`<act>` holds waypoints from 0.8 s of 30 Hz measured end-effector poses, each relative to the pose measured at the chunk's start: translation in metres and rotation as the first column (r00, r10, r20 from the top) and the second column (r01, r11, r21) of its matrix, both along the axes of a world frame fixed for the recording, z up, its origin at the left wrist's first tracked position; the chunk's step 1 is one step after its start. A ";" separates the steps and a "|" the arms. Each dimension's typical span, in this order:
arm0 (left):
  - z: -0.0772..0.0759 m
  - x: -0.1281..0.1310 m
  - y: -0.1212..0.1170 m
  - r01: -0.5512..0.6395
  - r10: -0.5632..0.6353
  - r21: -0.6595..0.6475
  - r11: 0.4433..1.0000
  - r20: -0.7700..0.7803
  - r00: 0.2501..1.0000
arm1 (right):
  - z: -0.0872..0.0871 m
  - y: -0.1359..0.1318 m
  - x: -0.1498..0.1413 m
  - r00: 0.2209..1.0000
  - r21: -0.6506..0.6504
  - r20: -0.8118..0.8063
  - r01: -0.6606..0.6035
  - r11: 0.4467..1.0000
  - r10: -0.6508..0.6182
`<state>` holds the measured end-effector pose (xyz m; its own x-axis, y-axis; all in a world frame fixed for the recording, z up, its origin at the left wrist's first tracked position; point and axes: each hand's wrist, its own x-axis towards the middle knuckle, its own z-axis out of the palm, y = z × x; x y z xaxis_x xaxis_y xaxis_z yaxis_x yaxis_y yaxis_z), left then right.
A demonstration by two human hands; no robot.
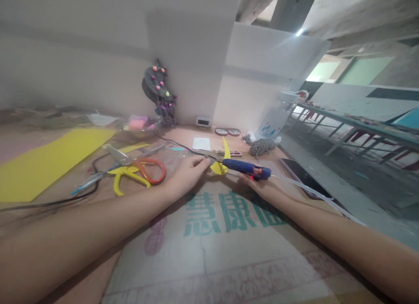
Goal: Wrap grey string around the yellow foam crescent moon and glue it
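In my right hand (pixel 254 182) is a blue hot glue gun (pixel 242 166), with a small red light showing on it and a long clear glue stick (pixel 304 187) trailing from its back. The gun's nozzle points left, over a thin yellow crescent-shaped piece (pixel 218 169). My left hand (pixel 194 168) is closed at the crescent's left side, thumb and fingers pinched at its edge. Exactly where the nozzle meets the piece is too small to tell. Left of that hand lie scissors (pixel 156 171) with orange and yellow handles, blades spread.
A yellow sheet (pixel 49 166) and a black cable (pixel 62 200) lie at left. Behind stand a dark crescent ornament with pompoms (pixel 156 86) and a small digital clock (pixel 203 121). Grey yarn (pixel 262 147) and a phone (pixel 306 177) are at right. A printed sheet (pixel 209 260) covers the table's front.
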<state>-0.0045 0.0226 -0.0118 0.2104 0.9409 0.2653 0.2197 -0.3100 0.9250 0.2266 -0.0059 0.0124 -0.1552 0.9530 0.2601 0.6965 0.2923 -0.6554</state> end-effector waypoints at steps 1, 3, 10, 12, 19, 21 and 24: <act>-0.001 0.000 0.000 0.002 -0.001 -0.006 1.000 0.003 1.000 | 0.000 0.000 0.001 1.000 -0.003 -0.004 -0.009 1.000 0.009; -0.002 0.000 0.000 -0.004 0.004 -0.014 1.000 0.010 1.000 | -0.001 0.001 0.003 0.999 -0.002 -0.023 -0.026 1.000 0.026; -0.002 0.001 -0.001 -0.003 0.004 -0.043 0.999 0.023 1.000 | 0.015 0.008 0.016 0.992 0.120 -0.117 -0.036 0.992 0.050; 0.001 0.002 -0.002 0.022 -0.019 -0.059 0.998 0.045 0.999 | 0.025 0.012 0.019 0.982 0.147 -0.171 -0.056 0.988 0.082; 0.008 0.004 -0.009 0.097 -0.094 -0.056 0.994 0.047 0.994 | 0.052 0.047 0.013 0.987 0.089 -0.158 0.052 0.995 -0.037; 0.008 0.004 -0.009 0.089 -0.087 -0.061 0.994 0.044 0.995 | 0.055 0.069 0.004 0.997 0.083 -0.065 0.051 0.995 -0.046; 0.007 0.003 -0.009 0.092 -0.089 -0.071 0.993 0.033 0.995 | 0.053 0.106 -0.012 0.999 0.049 0.000 0.037 0.998 -0.037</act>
<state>-0.0014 0.0132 -0.0044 0.2886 0.9354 0.2044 0.1661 -0.2592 0.9514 0.2144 0.1003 0.0657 -0.1199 0.9444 0.3062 0.7080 0.2975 -0.6405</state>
